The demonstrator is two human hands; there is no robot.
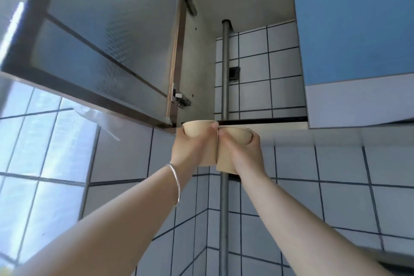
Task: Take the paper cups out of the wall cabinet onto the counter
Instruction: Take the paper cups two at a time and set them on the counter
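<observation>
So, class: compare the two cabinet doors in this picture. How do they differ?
The left door is swung open; the blue door is shut. The left door has a dark frame around frosted, textured panes; the blue door is a plain solid panel. Both hang on wall cabinets above the tiled wall.

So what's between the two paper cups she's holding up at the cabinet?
Nothing. In the head view the left cup and the right cup press side to side, each in its own hand, with the grey pipe behind them.

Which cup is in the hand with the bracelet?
The left cup, held by the left hand, whose wrist wears the silver bracelet. The right hand, with a bare wrist, holds the other cup.
</observation>
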